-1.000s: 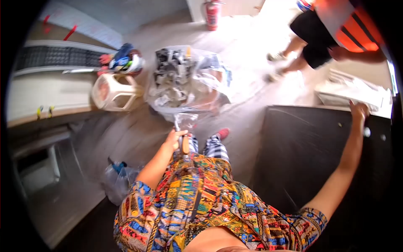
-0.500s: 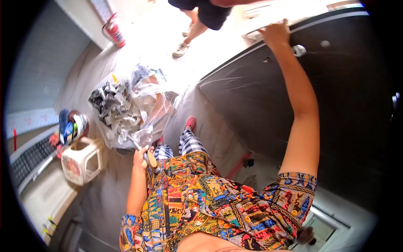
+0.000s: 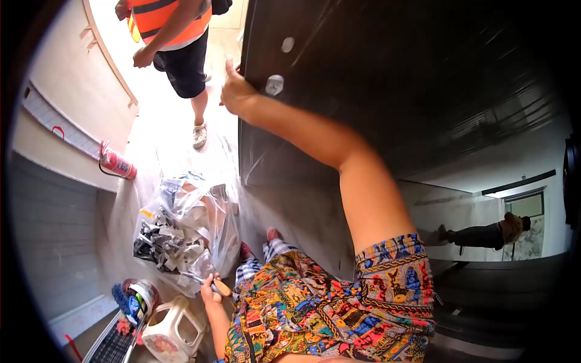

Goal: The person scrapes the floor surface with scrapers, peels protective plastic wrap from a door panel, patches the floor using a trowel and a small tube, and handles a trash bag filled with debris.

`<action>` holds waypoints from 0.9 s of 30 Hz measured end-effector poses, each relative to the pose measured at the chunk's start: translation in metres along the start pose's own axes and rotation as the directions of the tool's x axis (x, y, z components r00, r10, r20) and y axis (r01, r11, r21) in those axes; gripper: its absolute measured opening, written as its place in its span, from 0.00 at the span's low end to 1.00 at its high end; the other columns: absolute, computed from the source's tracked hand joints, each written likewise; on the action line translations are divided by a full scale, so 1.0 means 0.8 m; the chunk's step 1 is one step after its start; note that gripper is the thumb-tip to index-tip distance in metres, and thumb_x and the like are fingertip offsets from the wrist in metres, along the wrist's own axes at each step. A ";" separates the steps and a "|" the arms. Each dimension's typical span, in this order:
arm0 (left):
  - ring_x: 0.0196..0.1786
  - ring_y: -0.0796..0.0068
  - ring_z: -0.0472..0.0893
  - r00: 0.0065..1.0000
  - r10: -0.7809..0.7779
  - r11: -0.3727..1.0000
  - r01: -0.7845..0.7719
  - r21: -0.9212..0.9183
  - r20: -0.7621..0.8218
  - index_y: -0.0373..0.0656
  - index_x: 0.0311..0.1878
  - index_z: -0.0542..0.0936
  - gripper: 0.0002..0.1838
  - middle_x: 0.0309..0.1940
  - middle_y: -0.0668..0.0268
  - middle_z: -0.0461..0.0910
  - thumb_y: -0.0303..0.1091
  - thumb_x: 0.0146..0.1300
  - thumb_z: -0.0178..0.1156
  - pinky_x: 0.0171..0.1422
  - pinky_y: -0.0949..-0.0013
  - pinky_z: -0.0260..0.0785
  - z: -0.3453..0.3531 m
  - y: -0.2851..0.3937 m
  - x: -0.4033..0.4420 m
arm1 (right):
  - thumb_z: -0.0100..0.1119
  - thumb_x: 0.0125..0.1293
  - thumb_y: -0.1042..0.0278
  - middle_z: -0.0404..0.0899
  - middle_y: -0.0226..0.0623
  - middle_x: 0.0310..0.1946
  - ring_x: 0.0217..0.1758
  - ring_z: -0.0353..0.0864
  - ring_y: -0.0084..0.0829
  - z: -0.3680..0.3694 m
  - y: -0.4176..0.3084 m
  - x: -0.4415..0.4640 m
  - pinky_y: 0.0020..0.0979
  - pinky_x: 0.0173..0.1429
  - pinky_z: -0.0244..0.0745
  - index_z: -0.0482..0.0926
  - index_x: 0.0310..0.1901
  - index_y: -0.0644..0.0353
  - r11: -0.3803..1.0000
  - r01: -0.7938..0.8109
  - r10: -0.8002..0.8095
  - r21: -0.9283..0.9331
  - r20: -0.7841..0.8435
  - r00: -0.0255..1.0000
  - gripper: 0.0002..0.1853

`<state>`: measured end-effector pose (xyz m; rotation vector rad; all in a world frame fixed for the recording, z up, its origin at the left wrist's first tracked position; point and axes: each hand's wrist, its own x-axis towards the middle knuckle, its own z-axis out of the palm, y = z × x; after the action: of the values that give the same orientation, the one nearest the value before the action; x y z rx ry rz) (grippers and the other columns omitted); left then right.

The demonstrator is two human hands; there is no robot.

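Note:
My left hand point(image 3: 210, 291) is closed round a wooden-handled tool point(image 3: 223, 288) with a thin, light metal end that points toward a clear plastic bag point(image 3: 225, 227). The tool's exact kind is too small to make out. Crumpled grey and white scraps point(image 3: 172, 242) fill the bag, which stands on the floor by my feet. My right arm reaches across a large dark door point(image 3: 339, 54) that has a shiny film-like surface and a round metal fitting point(image 3: 275, 85). At the door's edge, my right hand point(image 3: 238, 95) has its thumb raised and its fingers bent round the edge, partly hidden.
A person in an orange vest point(image 3: 163, 24) stands beyond the door's edge. A red fire extinguisher point(image 3: 118, 163) is by the left wall. A pale plastic stool point(image 3: 175, 330), a black rack point(image 3: 112, 342) and a tub of small items point(image 3: 136, 299) are at lower left. Another person point(image 3: 490, 235) appears far right.
The view has swung, and the door now appears more upright in it. My right hand has shifted along with the door's edge. The vested person shows more fully. My left hand keeps the tool.

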<state>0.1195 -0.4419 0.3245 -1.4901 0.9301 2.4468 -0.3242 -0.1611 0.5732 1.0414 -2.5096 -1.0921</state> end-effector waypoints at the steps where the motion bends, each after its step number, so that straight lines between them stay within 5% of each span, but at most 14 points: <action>1: 0.31 0.69 0.77 1.000 -0.006 1.000 0.005 0.011 0.009 0.36 0.41 0.69 0.11 0.31 0.59 0.76 0.23 0.54 0.56 0.34 0.72 0.73 0.000 0.000 0.000 | 0.42 0.61 0.47 0.80 0.43 0.34 0.44 0.74 0.54 0.025 -0.022 0.020 0.63 0.60 0.42 0.82 0.36 0.56 0.999 0.042 -0.043 0.014 0.076 0.996 0.23; 3: 0.30 0.70 0.77 1.000 -0.012 1.000 0.011 0.027 0.010 0.36 0.40 0.70 0.10 0.30 0.59 0.76 0.24 0.54 0.57 0.34 0.73 0.73 -0.005 0.003 0.004 | 0.44 0.60 0.51 0.80 0.42 0.34 0.45 0.72 0.52 0.006 -0.055 0.011 0.61 0.56 0.48 0.82 0.37 0.59 0.975 -0.220 0.212 -0.035 -0.159 0.964 0.21; 7: 0.32 0.74 0.76 0.992 0.114 0.989 -0.118 0.087 0.045 0.37 0.38 0.72 0.08 0.30 0.61 0.77 0.29 0.56 0.57 0.37 0.76 0.70 -0.005 -0.004 0.003 | 0.45 0.59 0.54 0.80 0.41 0.34 0.44 0.73 0.48 -0.023 -0.120 0.010 0.56 0.55 0.52 0.81 0.36 0.61 0.978 -0.207 0.193 -0.013 -0.298 0.935 0.20; 10: 0.36 0.81 0.74 0.995 0.017 0.976 -0.038 0.213 0.098 0.37 0.39 0.75 0.11 0.33 0.68 0.77 0.35 0.57 0.58 0.41 0.78 0.67 0.046 0.005 -0.052 | 0.46 0.57 0.57 0.80 0.40 0.34 0.43 0.73 0.46 -0.034 -0.154 0.001 0.53 0.55 0.55 0.81 0.35 0.63 0.980 -0.179 0.145 -0.087 -0.303 0.942 0.18; 13: 0.34 0.80 0.75 0.988 -0.068 0.976 0.037 0.214 0.138 0.38 0.38 0.75 0.10 0.32 0.66 0.78 0.34 0.58 0.57 0.37 0.79 0.68 0.025 0.019 0.001 | 0.47 0.56 0.60 0.80 0.39 0.35 0.43 0.74 0.43 -0.038 -0.179 -0.006 0.50 0.54 0.58 0.81 0.35 0.64 0.976 -0.160 0.114 -0.150 -0.277 0.954 0.17; 14: 0.30 0.76 0.76 0.928 -0.300 0.954 0.294 0.061 0.221 0.37 0.37 0.75 0.08 0.29 0.62 0.78 0.30 0.57 0.56 0.34 0.77 0.71 -0.026 0.037 0.077 | 0.47 0.56 0.61 0.80 0.39 0.35 0.42 0.74 0.42 -0.040 -0.184 -0.009 0.48 0.54 0.60 0.81 0.35 0.65 0.974 -0.155 0.107 -0.167 -0.266 0.958 0.17; 16: 0.30 0.76 0.76 0.969 -0.171 0.967 0.131 0.219 0.177 0.36 0.37 0.75 0.07 0.29 0.62 0.78 0.30 0.56 0.56 0.34 0.76 0.71 -0.002 0.040 0.067 | 0.48 0.55 0.63 0.79 0.38 0.35 0.42 0.74 0.41 -0.043 -0.196 -0.018 0.46 0.53 0.62 0.81 0.34 0.66 0.969 -0.154 0.103 -0.195 -0.249 0.963 0.16; 24: 0.29 0.74 0.77 0.973 -0.203 0.914 0.147 0.378 0.112 0.35 0.36 0.74 0.07 0.29 0.60 0.78 0.28 0.56 0.56 0.34 0.75 0.72 0.043 0.070 0.090 | 0.50 0.52 0.70 0.79 0.36 0.35 0.40 0.76 0.34 -0.040 -0.196 -0.080 0.37 0.52 0.70 0.80 0.33 0.71 0.949 -0.182 0.135 -0.256 -0.189 0.973 0.13; 26: 0.29 0.73 0.77 0.973 -0.209 0.908 0.156 0.389 0.097 0.35 0.36 0.74 0.07 0.28 0.59 0.78 0.27 0.56 0.56 0.33 0.75 0.72 0.048 0.073 0.092 | 0.54 0.55 0.68 0.79 0.36 0.24 0.32 0.76 0.33 -0.026 -0.201 -0.124 0.37 0.53 0.69 0.80 0.24 0.71 0.910 -0.337 0.247 -0.240 -0.338 0.908 0.13; 27: 0.29 0.73 0.77 0.972 -0.222 0.903 0.176 0.392 0.075 0.35 0.36 0.74 0.07 0.28 0.59 0.78 0.27 0.55 0.56 0.33 0.75 0.72 0.051 0.074 0.092 | 0.57 0.49 0.68 0.78 0.36 0.21 0.27 0.74 0.33 -0.011 -0.203 -0.123 0.43 0.56 0.67 0.79 0.21 0.72 0.955 -0.176 0.134 -0.239 -0.181 0.974 0.12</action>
<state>0.0272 -0.4808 0.3013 -1.2237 1.0935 2.0352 -0.1637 -0.1760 0.4722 0.8122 -2.2111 -1.1905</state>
